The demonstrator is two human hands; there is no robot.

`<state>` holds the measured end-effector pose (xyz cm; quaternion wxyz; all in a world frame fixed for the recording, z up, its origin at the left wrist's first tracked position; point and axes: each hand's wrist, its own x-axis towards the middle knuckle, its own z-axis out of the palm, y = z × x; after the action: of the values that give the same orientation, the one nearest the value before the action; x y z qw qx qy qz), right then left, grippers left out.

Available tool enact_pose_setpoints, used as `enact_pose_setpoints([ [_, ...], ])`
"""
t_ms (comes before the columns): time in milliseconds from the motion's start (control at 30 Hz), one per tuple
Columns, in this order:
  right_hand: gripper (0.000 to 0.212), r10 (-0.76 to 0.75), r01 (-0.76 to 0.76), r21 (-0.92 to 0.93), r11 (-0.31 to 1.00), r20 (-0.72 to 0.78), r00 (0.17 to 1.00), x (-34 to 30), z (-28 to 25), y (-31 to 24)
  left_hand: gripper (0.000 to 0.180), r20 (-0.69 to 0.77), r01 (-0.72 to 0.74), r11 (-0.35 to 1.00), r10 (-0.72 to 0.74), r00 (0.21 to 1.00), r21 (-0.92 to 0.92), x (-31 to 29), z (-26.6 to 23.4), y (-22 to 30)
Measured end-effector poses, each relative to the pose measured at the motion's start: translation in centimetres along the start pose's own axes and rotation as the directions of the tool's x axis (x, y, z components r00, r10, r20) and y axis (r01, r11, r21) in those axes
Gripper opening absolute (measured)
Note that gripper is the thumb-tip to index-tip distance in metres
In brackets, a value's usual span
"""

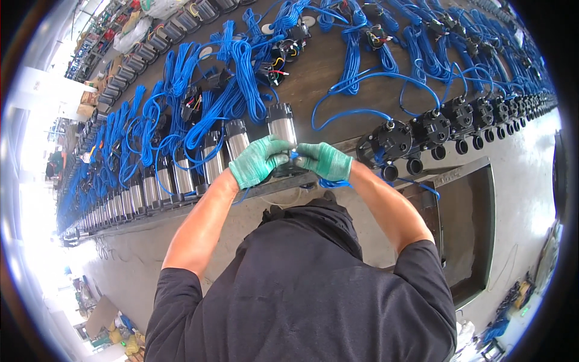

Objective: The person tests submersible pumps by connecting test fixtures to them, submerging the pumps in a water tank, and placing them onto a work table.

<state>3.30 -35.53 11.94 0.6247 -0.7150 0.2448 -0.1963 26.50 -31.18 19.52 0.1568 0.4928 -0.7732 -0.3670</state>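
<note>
My left hand (260, 160), in a green glove, is closed with thumb and fingers bent toward the fingertips of my right hand (327, 161), gloved the same way and pinching. A small blue piece (294, 154) shows between them, in the same blue as the cables; its exact shape is too small to tell. Just beyond my fingers stands a silver motor cylinder (281, 123) with a black top, its lower part covered by my hands. Under my right wrist a blue cable (335, 183) hangs over the bench edge.
Several silver and black motors (212, 155) line the bench edge on the left. Black pump housings (386, 142) with round openings continue the row on the right. Coiled blue cables (244, 78) cover the brown bench top (313, 66). A metal-framed bin (464, 223) stands on the right.
</note>
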Motion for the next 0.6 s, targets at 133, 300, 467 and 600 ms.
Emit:
enact_pose_setpoints([
  [133, 0.030, 0.065, -0.086, -0.164, 0.983, -0.130, 0.989, -0.2, -0.4, -1.3, 0.042, 0.069, -0.001, 0.995, -0.006, 0.998, 0.101, 0.2, 0.3, -1.6],
  [300, 0.028, -0.050, -0.075, -0.424, 0.903, -0.276, 0.960, 1.8, -1.0, 0.2, 0.051, -0.141, 0.136, 0.986, -0.149, 0.979, -0.094, 1.6, 3.6, -3.5],
  [467, 0.028, -0.105, -0.163, -0.509, 0.845, -0.458, 0.883, 4.5, -1.1, 2.4, 0.034, -0.502, 0.144, 0.987, -0.160, 0.850, -0.071, 4.3, 6.4, -5.7],
  [600, 0.033, -0.100, -0.214, -0.545, 0.811, -0.489, 0.867, 4.0, 0.3, 3.6, 0.034, -0.537, 0.302, 0.939, -0.342, 0.771, -0.165, 4.9, 7.6, -5.5],
])
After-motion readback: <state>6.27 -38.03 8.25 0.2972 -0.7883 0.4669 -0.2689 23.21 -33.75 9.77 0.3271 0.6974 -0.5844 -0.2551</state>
